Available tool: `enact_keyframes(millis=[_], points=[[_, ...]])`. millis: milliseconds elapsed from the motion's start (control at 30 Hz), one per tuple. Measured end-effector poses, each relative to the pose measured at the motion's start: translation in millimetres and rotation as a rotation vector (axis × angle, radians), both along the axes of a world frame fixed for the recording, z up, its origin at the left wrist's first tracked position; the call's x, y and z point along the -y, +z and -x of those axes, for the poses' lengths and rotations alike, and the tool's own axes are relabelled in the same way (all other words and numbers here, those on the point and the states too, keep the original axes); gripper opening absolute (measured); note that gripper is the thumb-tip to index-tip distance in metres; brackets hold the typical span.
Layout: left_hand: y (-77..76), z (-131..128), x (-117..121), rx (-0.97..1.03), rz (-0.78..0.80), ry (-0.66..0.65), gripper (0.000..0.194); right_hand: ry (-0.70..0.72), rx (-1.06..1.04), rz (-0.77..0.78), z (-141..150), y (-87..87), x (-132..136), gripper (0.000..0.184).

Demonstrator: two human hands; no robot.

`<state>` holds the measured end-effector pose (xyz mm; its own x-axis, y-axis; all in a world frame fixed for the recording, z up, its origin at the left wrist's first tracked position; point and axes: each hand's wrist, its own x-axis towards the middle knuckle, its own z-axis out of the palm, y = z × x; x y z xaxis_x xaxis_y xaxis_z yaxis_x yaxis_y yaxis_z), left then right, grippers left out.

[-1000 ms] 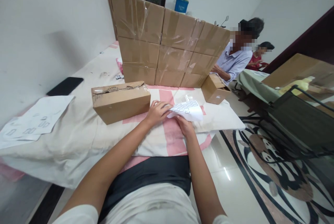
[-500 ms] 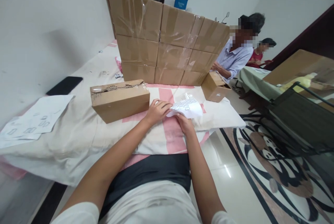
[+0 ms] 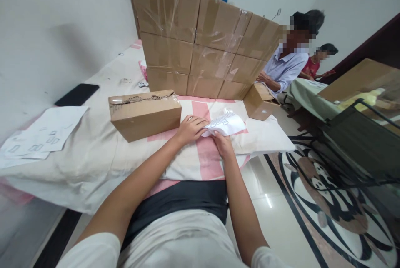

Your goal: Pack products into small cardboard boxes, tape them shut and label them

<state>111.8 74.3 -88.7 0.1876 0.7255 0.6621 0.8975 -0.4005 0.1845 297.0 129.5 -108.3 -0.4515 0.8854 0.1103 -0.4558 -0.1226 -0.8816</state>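
A white sheet of small labels (image 3: 226, 123) is held over the pink and white bedding (image 3: 200, 151). My left hand (image 3: 190, 128) pinches the sheet's left edge with curled fingers. My right hand (image 3: 221, 143) grips its lower edge from below. Just left of my left hand lies a long brown cardboard box (image 3: 144, 113) with torn tape along its top.
A wall of taped cardboard boxes (image 3: 200, 47) stands behind. A small open box (image 3: 260, 102) sits at its right, beside a seated person (image 3: 283, 70) and another behind. Peeled label sheets (image 3: 40, 132) and a black phone (image 3: 77, 94) lie at left. A dark folding frame (image 3: 353, 143) stands at right.
The label sheet has curled and dropped a little between my hands. The view has shifted slightly; both hands keep their hold in about the same place.
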Motion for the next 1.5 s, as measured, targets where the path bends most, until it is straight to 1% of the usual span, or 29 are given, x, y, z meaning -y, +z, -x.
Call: enact_keyframes(millis=[133,267,467,600,833,933,1100,1200,1300,1333,1400,1433,1500], points=[[0.5,-0.2,0.4,0.040,0.019,-0.018,0.035,-0.021,0.017,-0.001,0.9,0.9,0.0,0.034],[0.4,-1.2,0.8,0.108,0.022,-0.023,0.035,-0.038,0.059,-0.040,0.7,-0.5,-0.7,0.040],[0.9,0.8,0.9,0.241,0.016,-0.011,0.033,-0.066,0.140,-0.134,-3.3,-11.0,-6.6,0.047],[3.5,4.4,2.4,0.301,-0.003,0.006,0.032,-0.091,0.182,-0.165,-5.7,-17.2,-9.5,0.046],[7.3,7.8,5.0,0.283,-0.021,-0.092,0.027,-0.043,0.130,-0.181,-4.6,-13.9,-7.4,0.045],[7.3,7.2,4.8,0.297,-0.037,-0.071,0.021,-0.073,0.165,-0.167,-4.2,-13.1,-7.8,0.046],[6.7,6.7,3.7,0.374,-0.071,0.007,0.024,-0.097,0.202,-0.146,-5.1,-16.7,-7.3,0.051],[4.8,8.3,2.4,0.411,-0.072,0.023,0.025,-0.090,0.195,-0.133,-3.8,-16.6,-6.4,0.052],[3.9,9.1,2.7,0.419,-0.084,0.026,0.026,-0.030,0.162,-0.127,0.8,-9.6,-14.6,0.053],[4.2,9.0,3.1,0.417,-0.096,0.025,0.027,-0.010,0.204,-0.134,2.9,-5.0,-20.7,0.054],[5.0,8.8,3.7,0.410,-0.128,0.023,0.028,-0.012,0.400,-0.162,6.8,8.0,-36.4,0.057],[5.4,8.8,3.7,0.407,-0.146,0.021,0.028,-0.037,0.514,-0.179,8.5,16.0,-44.7,0.061],[6.2,9.0,3.3,0.405,-0.177,0.018,0.029,-0.130,0.671,-0.207,11.3,32.5,-57.8,0.079]])
